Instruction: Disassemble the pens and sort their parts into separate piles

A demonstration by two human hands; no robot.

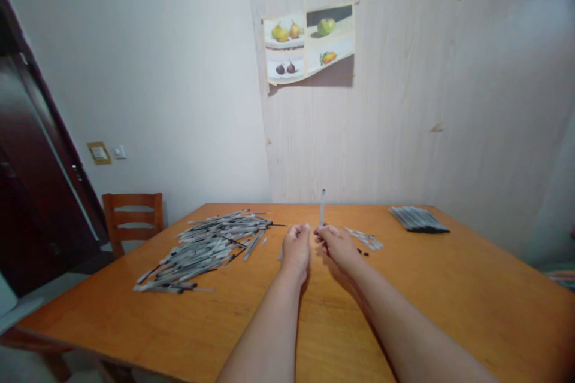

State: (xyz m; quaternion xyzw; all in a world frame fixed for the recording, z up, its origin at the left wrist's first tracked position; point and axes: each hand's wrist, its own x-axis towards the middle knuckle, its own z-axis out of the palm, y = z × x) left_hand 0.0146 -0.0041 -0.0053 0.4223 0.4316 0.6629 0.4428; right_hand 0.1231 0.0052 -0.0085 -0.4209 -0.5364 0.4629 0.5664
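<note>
Over the middle of the table, my right hand pinches a pen with a pale, see-through barrel. The pen stands nearly upright, its dark-tipped end pointing up; its lower end is hidden by my fingers. Close beside it on the left, my left hand is closed with the fingers curled in, and what it holds, if anything, is hidden. A large loose pile of pens and pen parts lies to the left. Just beyond my right hand are several small clear pieces and a few small black pieces.
A neat row of pens lies at the back right of the wooden table. A wooden chair stands past the left edge. The table's back edge meets a wall with a fruit poster. A dark door is at far left.
</note>
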